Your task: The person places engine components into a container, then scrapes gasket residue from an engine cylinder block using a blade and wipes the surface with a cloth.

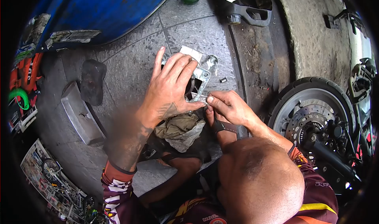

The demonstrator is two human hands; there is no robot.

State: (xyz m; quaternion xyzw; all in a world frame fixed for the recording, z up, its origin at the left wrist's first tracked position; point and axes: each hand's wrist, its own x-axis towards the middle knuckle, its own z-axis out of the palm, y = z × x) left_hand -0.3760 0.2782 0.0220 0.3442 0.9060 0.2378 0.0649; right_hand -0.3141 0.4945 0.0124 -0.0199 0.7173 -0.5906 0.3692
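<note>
My left hand (169, 80) is closed over a silvery metal part (203, 74) with a flat flange and holes, its index finger and thumb spread around the near side. At the part's lower edge, my right hand (227, 105) pinches something thin and pale, too small to name. Below the part lies a crumpled, stained cloth (181, 131). Just beyond it are a white square piece (190, 53), a crumpled clear wrapper (211, 63) and a small dark cylinder (223, 80).
A wheel with a brake disc (312, 121) stands at the right. A blue drum (102, 11) is at the upper left, a black jug (252, 14) at the top. A metal tray (83, 115) lies at the left. My bare knee (260, 180) fills the lower right.
</note>
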